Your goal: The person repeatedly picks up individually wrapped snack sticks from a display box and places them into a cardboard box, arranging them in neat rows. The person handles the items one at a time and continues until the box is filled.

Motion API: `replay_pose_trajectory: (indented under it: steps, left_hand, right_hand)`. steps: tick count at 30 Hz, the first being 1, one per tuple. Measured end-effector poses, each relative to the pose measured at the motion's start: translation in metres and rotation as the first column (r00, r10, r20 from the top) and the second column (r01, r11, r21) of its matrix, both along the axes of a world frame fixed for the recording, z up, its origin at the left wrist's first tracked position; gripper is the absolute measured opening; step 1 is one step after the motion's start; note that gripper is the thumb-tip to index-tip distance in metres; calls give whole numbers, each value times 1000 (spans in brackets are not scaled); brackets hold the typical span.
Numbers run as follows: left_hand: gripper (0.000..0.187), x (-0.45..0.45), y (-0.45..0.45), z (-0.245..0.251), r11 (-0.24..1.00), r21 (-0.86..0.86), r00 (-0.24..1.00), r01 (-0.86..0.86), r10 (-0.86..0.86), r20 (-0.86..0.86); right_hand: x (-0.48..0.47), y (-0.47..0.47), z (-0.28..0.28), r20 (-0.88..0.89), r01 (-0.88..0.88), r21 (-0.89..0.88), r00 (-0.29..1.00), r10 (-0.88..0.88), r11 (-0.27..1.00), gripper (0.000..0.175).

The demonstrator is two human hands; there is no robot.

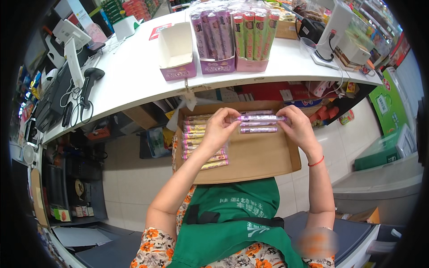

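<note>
Both hands hold one purple-wrapped candy stick (261, 118) level above a shallow cardboard tray (264, 160). My left hand (219, 127) pinches its left end, my right hand (296, 125) its right end. Just below it, other purple sticks (258, 130) lie crosswise in the tray, and one more shows behind it. Several yellow and pink sticks (194, 136) are lined up in the tray's left part, some hidden behind my left hand and forearm. The tray rests over my lap, above the green apron (231, 201).
On the white counter (127, 77) stand an open empty box (177, 50), a box of purple sticks (216, 37) and a box of green ones (254, 38). A barcode scanner (89, 83) stands at left. Shelves run under the counter; a green bin (382, 154) is at right.
</note>
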State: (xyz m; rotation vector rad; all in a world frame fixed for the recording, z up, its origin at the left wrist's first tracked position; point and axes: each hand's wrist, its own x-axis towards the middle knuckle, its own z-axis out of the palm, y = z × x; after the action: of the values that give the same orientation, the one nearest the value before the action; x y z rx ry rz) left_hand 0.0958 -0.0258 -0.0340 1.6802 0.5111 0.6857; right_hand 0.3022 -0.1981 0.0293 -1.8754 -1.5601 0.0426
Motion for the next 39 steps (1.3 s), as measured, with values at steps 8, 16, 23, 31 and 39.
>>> replay_pose_trajectory:
  steps: [8,16,23,31,39]
  left_hand:
    - [23,7,-8,-39,847,531,989,13,67,-131]
    - [20,14,-20,-63,787,600,960,142,38,-277]
    - [20,22,-22,-77,652,733,954,196,46,-296]
    - [18,27,-24,-90,620,763,953,184,77,-292]
    - [21,30,-25,-92,623,759,945,189,96,-314]
  right_hand:
    - [13,-8,-48,138,26,-120,990,-10,992,21]
    - [16,-12,-83,236,36,-228,972,19,973,27]
    - [23,-12,-108,268,49,-234,963,16,971,28]
    - [25,-7,-122,327,70,-216,945,4,974,22]
    - [26,-1,-129,383,117,-200,923,-32,973,13]
